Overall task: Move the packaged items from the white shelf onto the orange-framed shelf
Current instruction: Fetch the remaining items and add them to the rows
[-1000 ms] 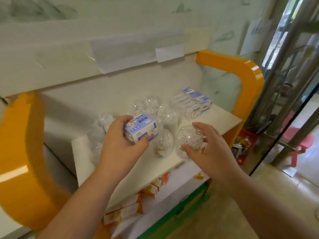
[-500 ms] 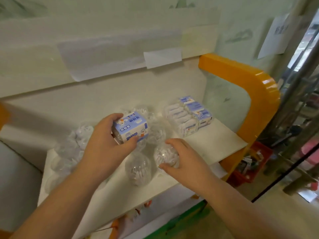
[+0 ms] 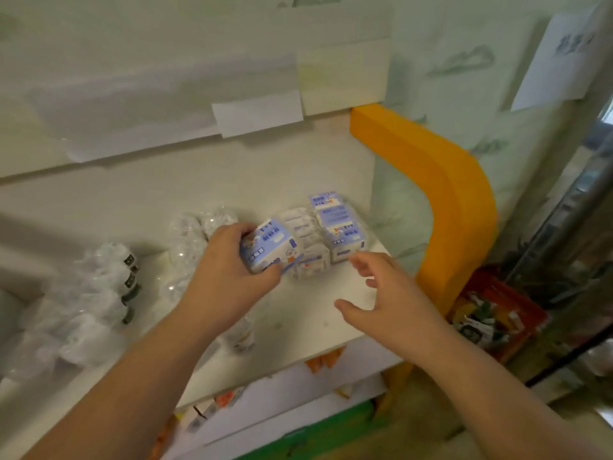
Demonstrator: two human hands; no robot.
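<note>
While my left grip (image 3: pixel 229 260) is wrapped around a blue-and-white packet (image 3: pixel 269 249), that packet sits just above the white shelf board (image 3: pixel 308 313) of the orange-framed shelf (image 3: pixel 441 194), hard against the row of matching packets (image 3: pixel 331 227) already lying there. From the head view, its long axis runs from near-left to far-right, roughly parallel to the row beside it, with the printed blue face tipped up toward me and slightly to the right. Thumb at the near lower edge, fingers over the far top edge; whether the packet's underside touches the board I cannot tell, since my own hand hides it.

My right grip (image 3: pixel 381 293) is released, fingers spread and curled, holding nothing, hovering just to the right of the held packet and near the closest end of the row.

To the left of my left grip lie clear plastic capsules (image 3: pixel 189 247) and a heap of crinkled transparent wrappers (image 3: pixel 99 287) with small dark labels; motion blur and glare make their contents unreadable. One more clear capsule (image 3: pixel 242 336) shows partly below my left forearm. The print on the packets is too blurred to read. Beyond the right grip, past the orange frame, a red basket (image 3: pixel 497 313) holds mixed items I cannot identify. Below the board's front edge, orange cartons (image 3: pixel 225 398) are cut off by it.
</note>
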